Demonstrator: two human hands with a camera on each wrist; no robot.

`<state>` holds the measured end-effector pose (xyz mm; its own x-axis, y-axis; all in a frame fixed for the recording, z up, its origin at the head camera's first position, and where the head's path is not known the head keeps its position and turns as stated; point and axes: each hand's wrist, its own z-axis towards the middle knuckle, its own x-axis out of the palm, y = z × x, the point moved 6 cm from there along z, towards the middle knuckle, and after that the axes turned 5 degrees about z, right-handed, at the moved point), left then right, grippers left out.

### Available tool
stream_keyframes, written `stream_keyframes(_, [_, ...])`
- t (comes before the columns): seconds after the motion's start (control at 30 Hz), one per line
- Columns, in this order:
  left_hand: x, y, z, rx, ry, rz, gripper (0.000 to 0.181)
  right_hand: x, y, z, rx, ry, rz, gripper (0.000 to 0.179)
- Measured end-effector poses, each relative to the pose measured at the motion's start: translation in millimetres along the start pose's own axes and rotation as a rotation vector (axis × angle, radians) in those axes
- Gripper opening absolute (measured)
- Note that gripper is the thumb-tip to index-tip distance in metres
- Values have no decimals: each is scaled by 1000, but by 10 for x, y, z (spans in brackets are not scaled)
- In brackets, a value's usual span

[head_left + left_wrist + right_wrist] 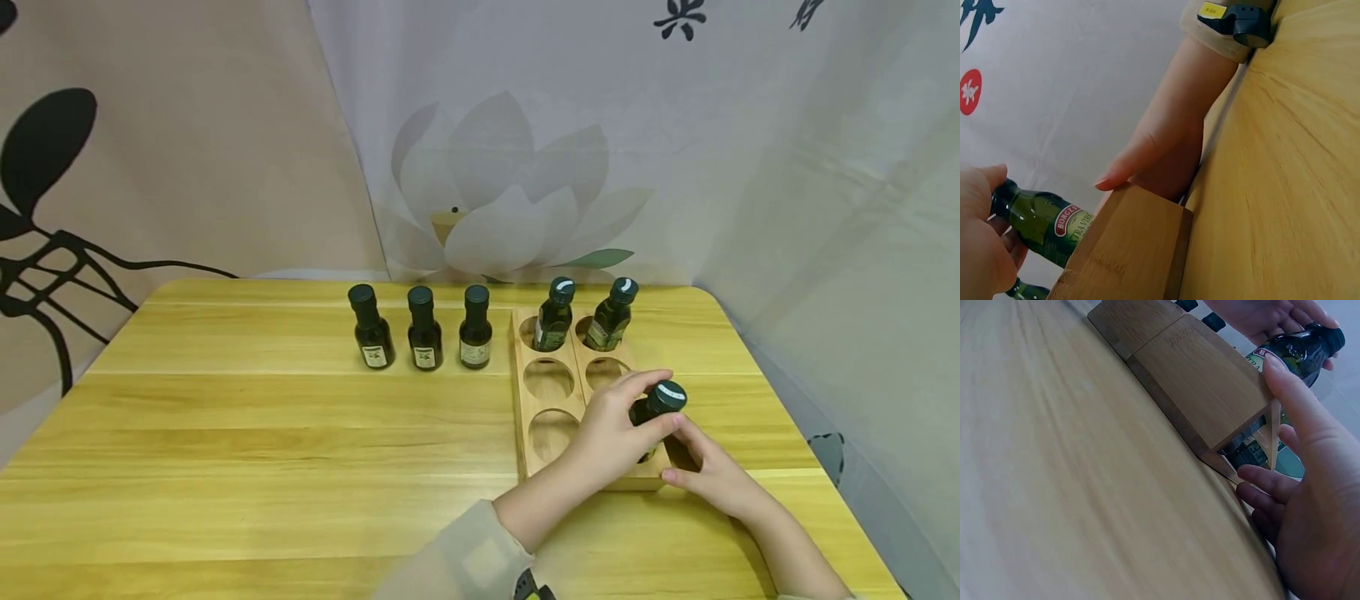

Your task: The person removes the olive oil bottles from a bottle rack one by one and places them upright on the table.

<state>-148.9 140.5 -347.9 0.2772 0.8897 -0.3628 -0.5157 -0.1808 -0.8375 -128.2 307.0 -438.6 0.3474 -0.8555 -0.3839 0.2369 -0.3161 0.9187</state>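
My left hand (pixel 618 433) pinches a dark green glass bottle (pixel 666 396) near its black cap, between thumb and fingers. The bottle's lower part sits down in the near right hole of a wooden bottle rack (pixel 536 392), and a Borges label (pixel 1071 220) shows in the left wrist view. My right hand (pixel 716 475) holds the rack's near right corner, its thumb on the front side and its fingers round the right side. Two similar bottles, one on the left (pixel 553 321) and one on the right (pixel 609 321), lean in the rack's far holes.
Left of the rack, three dark bottles stand in a row: a left one (pixel 373 337), a middle one (pixel 425 333) and a right one (pixel 476 333). They stand on the wooden table (pixel 262 458). A printed cloth (pixel 525 167) hangs behind the table.
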Motion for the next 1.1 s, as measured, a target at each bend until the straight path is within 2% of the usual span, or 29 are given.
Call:
stream_keyframes(0.23, [12,2,15,38,-32,-35,38,9,25,8,-23,-7,-5,80])
stream_keyframes(0.5, [-5,-25,45,42,-37,-82,37,13,50,-1,-37,-22,-26,82])
stream_keyframes(0.8, [-161,-199,84,69,-59,-167,38,13,49,8,-32,-11,-30,82])
stream_keyframes(1.1, [-374,-384,97,168,-86,-206,39,17,70,29,-72,-9,-31,75])
